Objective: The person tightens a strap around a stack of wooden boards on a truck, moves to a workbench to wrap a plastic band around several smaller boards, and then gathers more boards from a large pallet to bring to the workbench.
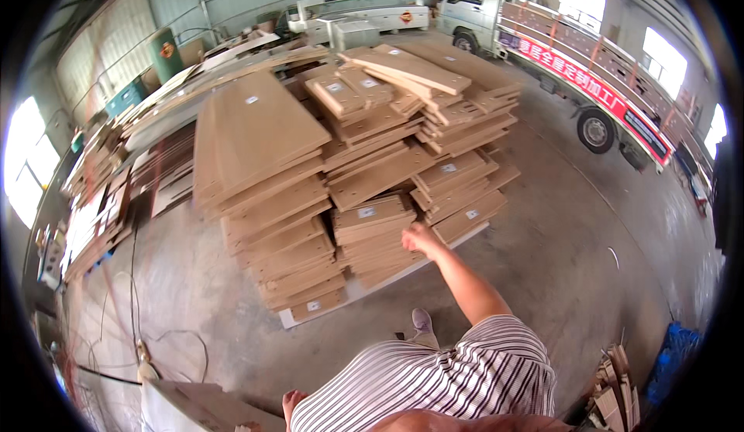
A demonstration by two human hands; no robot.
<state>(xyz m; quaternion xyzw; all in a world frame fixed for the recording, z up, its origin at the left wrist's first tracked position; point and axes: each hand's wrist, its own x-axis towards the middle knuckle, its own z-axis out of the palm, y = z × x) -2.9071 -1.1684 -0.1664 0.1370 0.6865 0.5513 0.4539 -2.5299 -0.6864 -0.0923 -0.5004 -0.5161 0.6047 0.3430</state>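
Note:
A large stack of brown wooden boards (263,137), many with small white labels, stands in front of me on a pale base sheet (355,296). My right arm reaches forward to the near side of the stack. There my right hand (419,238) is closed, its fingers curled, beside a pile of smaller boards (376,230). Whether it touches them or holds anything is too small to make out. Low at my left side, my left hand (291,402) shows only in part. It is near a pale panel (198,405), and its fingers are mostly hidden.
A truck (535,37) with a red banner is parked at the far right. Behind the stack stands a white machine (364,13). More boards (101,215) lean at the left, with cables (133,300) on the floor. Wood offcuts (616,393) and a blue bag (673,362) lie at the lower right.

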